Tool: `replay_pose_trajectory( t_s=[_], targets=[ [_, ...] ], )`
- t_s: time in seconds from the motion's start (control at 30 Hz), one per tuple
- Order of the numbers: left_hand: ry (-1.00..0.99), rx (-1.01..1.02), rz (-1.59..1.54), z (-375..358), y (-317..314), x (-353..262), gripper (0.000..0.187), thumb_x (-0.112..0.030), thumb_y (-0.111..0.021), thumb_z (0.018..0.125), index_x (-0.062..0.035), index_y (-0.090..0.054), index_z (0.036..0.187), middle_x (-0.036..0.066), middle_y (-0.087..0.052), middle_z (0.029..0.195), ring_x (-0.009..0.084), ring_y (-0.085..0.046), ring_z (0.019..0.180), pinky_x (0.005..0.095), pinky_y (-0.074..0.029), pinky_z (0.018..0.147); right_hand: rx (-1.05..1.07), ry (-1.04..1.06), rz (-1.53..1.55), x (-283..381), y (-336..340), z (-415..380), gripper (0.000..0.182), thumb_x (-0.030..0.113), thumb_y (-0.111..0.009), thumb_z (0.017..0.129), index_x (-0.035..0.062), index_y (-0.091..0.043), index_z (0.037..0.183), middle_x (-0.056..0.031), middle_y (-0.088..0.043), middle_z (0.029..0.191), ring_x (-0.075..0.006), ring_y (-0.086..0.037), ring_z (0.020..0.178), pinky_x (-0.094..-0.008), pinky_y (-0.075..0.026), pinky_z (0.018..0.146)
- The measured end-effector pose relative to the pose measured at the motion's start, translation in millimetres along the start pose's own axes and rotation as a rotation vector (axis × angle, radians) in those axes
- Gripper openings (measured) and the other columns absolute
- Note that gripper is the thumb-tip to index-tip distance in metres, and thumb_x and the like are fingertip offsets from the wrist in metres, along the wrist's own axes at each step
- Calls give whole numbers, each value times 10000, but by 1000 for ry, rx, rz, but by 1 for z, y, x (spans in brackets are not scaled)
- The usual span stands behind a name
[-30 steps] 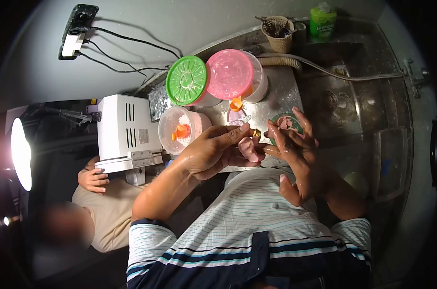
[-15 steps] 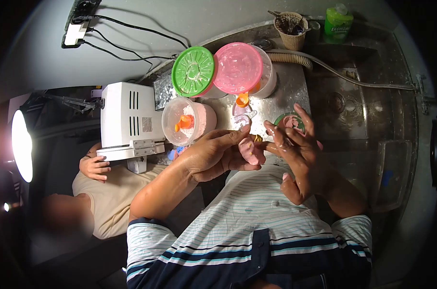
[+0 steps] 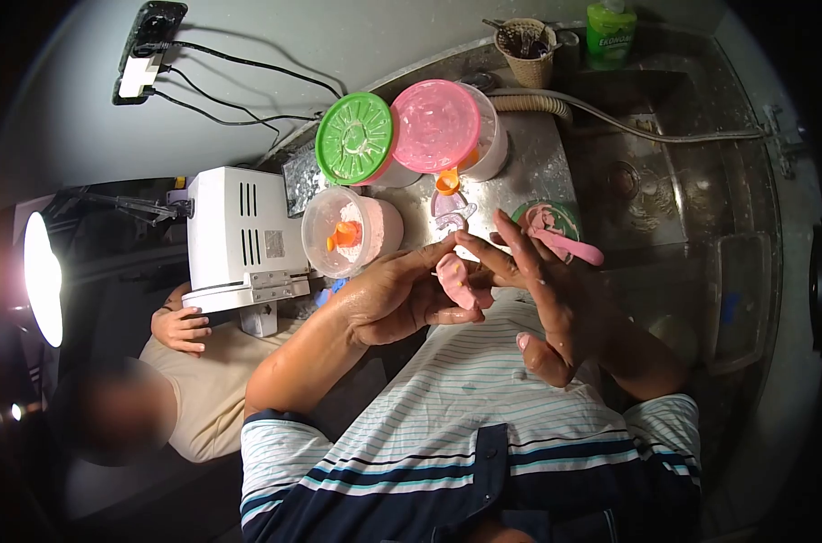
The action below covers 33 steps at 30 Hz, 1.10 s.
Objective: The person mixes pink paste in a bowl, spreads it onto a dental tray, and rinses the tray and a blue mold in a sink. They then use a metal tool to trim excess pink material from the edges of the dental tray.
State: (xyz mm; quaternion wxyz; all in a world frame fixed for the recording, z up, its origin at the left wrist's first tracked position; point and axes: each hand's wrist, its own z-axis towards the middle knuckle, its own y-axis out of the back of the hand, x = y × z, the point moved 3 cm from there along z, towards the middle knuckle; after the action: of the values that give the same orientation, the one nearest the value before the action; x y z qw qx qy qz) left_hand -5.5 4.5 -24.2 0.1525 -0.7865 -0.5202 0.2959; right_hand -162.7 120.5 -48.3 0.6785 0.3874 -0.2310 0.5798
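Left hand (image 3: 384, 299) holds a pink lump (image 3: 459, 282) in half-curled fingers; right hand (image 3: 551, 312), fingers spread, extends one fingertip beside it.

A small workshop or lab — metal sink (image 3: 630, 222), white vented machine (image 3: 237, 233), tub of pink powder (image 3: 391, 226), bright lamp (image 3: 44, 281)

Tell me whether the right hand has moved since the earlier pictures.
Yes: the right hand has moved leftward in the picture, toward the left hand, judged against the green bowl; it now leaves the pink handle uncovered.
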Motion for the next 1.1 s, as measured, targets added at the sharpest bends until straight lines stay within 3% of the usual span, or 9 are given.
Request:
replay_pose_trajectory(
  t_s=[0.17,0.27,0.47,0.53,0.57,0.63,0.8,0.97,1.1],
  targets=[
    [13,157,-65,0,15,-2,485,-312,-416,1018,84,-444,1296,220,-602,1169,312,-653,1027,410,-577,886,-111,-136,100,-3,-7,-7,823,241,-474,794,-146,-160,1449,-358,-299,1462,-418,-418,1322,-496,-305,1104],
    [-114,276,-158,-2,10,-6,544,-255,-444,967,127,-381,1349,290,-559,1220,410,-620,1075,448,-573,893,-350,-75,356,1,-11,1,818,254,-459,847,-79,-55,1476,-357,-228,1503,-444,-449,1305,-522,-302,1102],
    [-275,446,-307,7,20,-2,513,-157,-412,932,121,-382,1363,324,-492,1292,517,-568,1091,494,-556,920,-436,10,102,18,-27,9,825,272,-504,855,-21,-74,1495,-379,-152,1514,-472,-432,1308,-539,-288,1105],
    [-286,437,-263,5,19,0,510,-131,-408,924,103,-382,1376,322,-496,1288,516,-567,1094,487,-565,909,-472,95,100,18,-36,6,915,303,-492,737,-88,-127,1479,-323,-216,1528,-365,-333,1408,-461,-95,1183],
    [-318,442,-249,3,18,0,510,-124,-415,919,99,-388,1376,321,-496,1288,516,-567,1094,484,-568,906,-352,-64,30,23,-36,2,895,311,-473,737,-98,-163,1470,-342,-265,1500,-375,-292,1427,-444,-6,1182],
    [-355,428,-206,1,20,-1,516,-103,-442,897,88,-402,1374,320,-500,1283,512,-570,1090,473,-578,891,-356,-63,-22,24,-45,0,860,291,-448,755,-102,-166,1465,-351,-293,1481,-380,-283,1429,-460,-17,1179],
    [-340,536,-226,-5,10,2,545,-95,-457,881,66,-381,1396,325,-519,1241,507,-588,1044,461,-594,857,-521,100,256,27,-51,3,875,201,-448,753,-97,-40,1467,-370,-195,1505,-419,-389,1361,-490,-164,1176],
    [-165,671,-398,-10,-3,2,566,-92,-445,886,81,-329,1413,331,-510,1214,511,-589,1020,452,-600,840,-354,110,12,35,-44,-1,901,232,-452,726,-31,-73,1500,-320,-298,1499,-388,-315,1417,-493,15,1181],
    [30,684,-480,-17,0,9,546,-93,-428,907,122,-309,1395,309,-514,1192,499,-595,998,445,-608,829,-259,153,-148,43,-31,0,897,219,-453,699,21,-132,1513,-223,-434,1461,-317,-207,1467,-507,21,1171]
  ],
)
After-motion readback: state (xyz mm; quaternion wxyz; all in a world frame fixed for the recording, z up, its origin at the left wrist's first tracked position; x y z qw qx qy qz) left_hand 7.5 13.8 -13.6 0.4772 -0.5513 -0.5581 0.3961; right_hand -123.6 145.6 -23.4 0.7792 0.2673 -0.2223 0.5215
